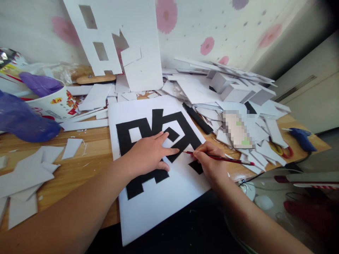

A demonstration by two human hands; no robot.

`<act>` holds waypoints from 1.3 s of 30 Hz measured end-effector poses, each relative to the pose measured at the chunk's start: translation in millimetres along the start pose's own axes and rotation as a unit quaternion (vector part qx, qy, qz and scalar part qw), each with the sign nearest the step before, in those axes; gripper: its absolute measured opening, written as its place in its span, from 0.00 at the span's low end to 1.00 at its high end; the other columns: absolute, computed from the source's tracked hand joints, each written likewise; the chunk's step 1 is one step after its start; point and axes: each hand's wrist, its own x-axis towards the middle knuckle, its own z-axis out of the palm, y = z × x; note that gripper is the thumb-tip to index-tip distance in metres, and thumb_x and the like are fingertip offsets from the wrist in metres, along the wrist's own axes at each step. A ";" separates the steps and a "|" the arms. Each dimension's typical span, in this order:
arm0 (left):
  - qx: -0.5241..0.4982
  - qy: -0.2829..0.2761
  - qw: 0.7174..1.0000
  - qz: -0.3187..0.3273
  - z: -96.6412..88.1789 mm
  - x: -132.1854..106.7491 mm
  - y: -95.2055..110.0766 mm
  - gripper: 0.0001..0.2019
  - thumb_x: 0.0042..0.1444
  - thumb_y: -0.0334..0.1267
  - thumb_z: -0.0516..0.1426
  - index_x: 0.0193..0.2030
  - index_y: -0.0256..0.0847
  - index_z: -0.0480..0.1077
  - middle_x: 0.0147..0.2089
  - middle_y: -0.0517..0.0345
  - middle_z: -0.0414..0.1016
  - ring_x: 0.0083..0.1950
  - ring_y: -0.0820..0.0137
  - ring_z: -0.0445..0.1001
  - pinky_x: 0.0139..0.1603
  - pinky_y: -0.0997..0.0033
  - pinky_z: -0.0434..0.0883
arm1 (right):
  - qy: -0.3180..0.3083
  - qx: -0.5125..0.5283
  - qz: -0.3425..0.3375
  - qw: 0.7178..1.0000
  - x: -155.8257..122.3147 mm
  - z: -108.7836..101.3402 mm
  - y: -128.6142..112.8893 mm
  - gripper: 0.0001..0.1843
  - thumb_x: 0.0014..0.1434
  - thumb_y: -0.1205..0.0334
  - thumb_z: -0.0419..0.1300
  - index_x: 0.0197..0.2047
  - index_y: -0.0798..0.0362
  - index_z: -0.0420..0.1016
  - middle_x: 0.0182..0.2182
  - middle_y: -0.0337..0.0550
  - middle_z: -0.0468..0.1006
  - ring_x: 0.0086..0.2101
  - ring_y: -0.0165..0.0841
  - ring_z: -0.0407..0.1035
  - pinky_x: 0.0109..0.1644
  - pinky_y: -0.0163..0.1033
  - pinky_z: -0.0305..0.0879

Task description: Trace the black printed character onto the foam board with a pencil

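Note:
A large white board [159,220] lies on the table and overhangs its front edge. On it rests a black cut-out character [135,188] with square and angled openings. My left hand [148,151] lies flat on the cut-out, fingers spread, pressing across its middle. In my right hand [210,160] is a dark red pencil [233,159], pinched near its point. The pencil's tip touches or nearly touches the board at an inner edge of the black shape, just right of my left fingers. Part of the cut-out is hidden under both hands.
White board scraps [26,176] lie left, with more piled at the back right. A cut white sheet [143,35] leans on the wall. A paper tub [57,104] stands left. Scissors [287,152] and a blue glue gun [302,138] lie right. A black strip [197,118] sits beside the board.

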 end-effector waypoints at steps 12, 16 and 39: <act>0.000 -0.003 1.000 -0.010 -1.4 0.4 -0.3 0.31 0.52 0.53 0.61 0.63 0.64 0.60 0.73 0.48 0.44 0.71 0.50 0.47 0.56 0.52 0.66 | 0.055 -0.025 0.033 0.998 1.8 2.6 3.4 0.07 0.48 0.67 0.57 0.20 0.51 0.69 0.18 0.36 0.71 0.22 0.29 0.63 0.26 0.36 0.57; 0.004 -0.002 1.000 -0.008 1.3 1.0 -1.0 0.31 0.52 0.54 0.61 0.63 0.64 0.60 0.72 0.46 0.45 0.71 0.50 0.47 0.56 0.52 0.66 | 0.070 -0.025 0.042 0.996 2.2 2.5 4.7 0.07 0.48 0.67 0.57 0.20 0.51 0.68 0.18 0.36 0.71 0.22 0.30 0.62 0.26 0.36 0.57; -0.023 -0.005 1.000 -0.016 -0.3 0.6 -0.7 0.31 0.51 0.52 0.62 0.62 0.65 0.60 0.73 0.51 0.44 0.71 0.49 0.46 0.57 0.52 0.65 | 0.128 -0.009 0.067 0.990 5.8 3.6 -1.4 0.09 0.49 0.67 0.57 0.20 0.51 0.64 0.17 0.35 0.72 0.23 0.30 0.63 0.29 0.36 0.57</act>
